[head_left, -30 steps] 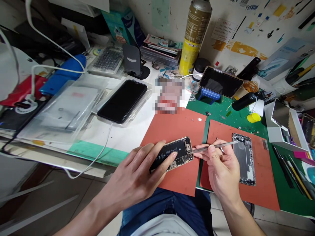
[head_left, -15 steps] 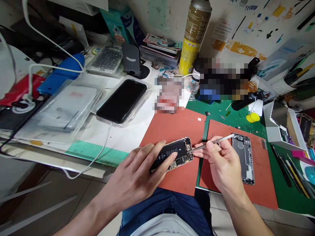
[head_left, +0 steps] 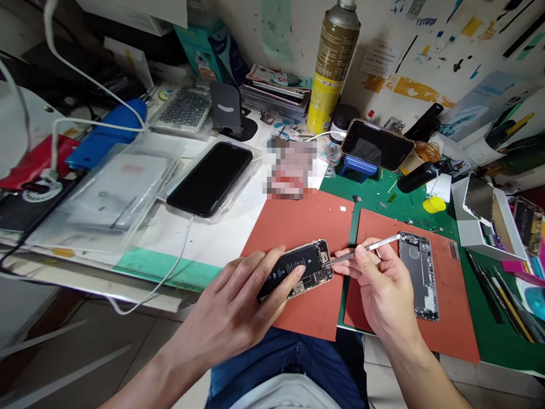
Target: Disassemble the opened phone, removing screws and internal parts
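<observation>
My left hand (head_left: pixel 244 295) is closed around an opened phone (head_left: pixel 313 278), its thumb and fingers along the edges. A black battery (head_left: pixel 293 264) and bare circuitry show inside; the lower end is hidden under my palm. Between the thumb and fingers of my right hand (head_left: pixel 383 278) are slim metal tweezers (head_left: pixel 377 244). Their tip touches, or nearly touches, the inside of the phone near its upper end. A second phone housing (head_left: pixel 417 278), stripped of its screen, lies just right of my right hand on a red-brown mat (head_left: pixel 455 318).
A black phone (head_left: pixel 210 179) with a white cable rests on a clear case at left. Another phone (head_left: pixel 378 145) leans on a blue stand. Behind stands a spray can (head_left: pixel 332 68). Several pen-like tools (head_left: pixel 506 295) lie at right, near a white box (head_left: pixel 506 227).
The view has shifted slightly. Both hands keep their grips, and the tweezers' tip stays at the same spot on the phone.
</observation>
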`<action>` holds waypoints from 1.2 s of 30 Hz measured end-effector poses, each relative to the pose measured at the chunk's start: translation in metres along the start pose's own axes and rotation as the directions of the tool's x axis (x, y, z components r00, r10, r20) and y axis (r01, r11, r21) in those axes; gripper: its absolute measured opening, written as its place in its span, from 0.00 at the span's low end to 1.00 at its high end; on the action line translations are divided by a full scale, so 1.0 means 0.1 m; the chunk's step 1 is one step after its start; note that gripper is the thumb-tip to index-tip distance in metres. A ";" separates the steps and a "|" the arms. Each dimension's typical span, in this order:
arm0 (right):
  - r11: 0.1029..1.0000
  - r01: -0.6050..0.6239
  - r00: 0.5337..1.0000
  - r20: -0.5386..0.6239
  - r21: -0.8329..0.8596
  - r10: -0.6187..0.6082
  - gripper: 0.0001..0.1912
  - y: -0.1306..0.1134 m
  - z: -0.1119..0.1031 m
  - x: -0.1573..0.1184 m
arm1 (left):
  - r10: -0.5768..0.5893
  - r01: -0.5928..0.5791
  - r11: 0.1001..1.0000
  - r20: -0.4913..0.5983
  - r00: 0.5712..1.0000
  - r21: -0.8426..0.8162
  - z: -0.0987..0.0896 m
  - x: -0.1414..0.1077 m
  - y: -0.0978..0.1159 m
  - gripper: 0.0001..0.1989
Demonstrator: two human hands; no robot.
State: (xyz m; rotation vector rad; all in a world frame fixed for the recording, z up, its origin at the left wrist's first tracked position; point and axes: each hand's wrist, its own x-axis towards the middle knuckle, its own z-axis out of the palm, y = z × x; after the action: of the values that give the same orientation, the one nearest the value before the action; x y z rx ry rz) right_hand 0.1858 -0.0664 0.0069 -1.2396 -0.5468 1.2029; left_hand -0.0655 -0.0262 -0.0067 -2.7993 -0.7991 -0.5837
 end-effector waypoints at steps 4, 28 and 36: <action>0.999 0.040 0.999 -0.028 -0.012 -0.040 0.14 0.01 0.01 -0.03 | 0.005 -0.005 1.000 -0.001 1.000 -0.011 -0.01 0.00 0.01 0.33; 0.996 0.082 0.992 -0.097 0.022 -0.080 0.12 0.08 0.12 -0.04 | -0.021 0.020 0.999 -0.009 1.000 -0.039 -0.02 0.00 0.03 0.31; 0.998 0.024 0.996 -0.085 0.063 -0.018 0.14 0.05 0.12 0.00 | -0.028 0.027 0.999 -0.016 0.999 -0.046 -0.02 0.01 0.03 0.30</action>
State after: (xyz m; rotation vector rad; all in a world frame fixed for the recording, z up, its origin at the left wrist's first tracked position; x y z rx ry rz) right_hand 0.1738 -0.0622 0.0056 -1.2217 -0.4543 1.1364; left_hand -0.0635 -0.0282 -0.0048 -2.8250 -0.8330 -0.6370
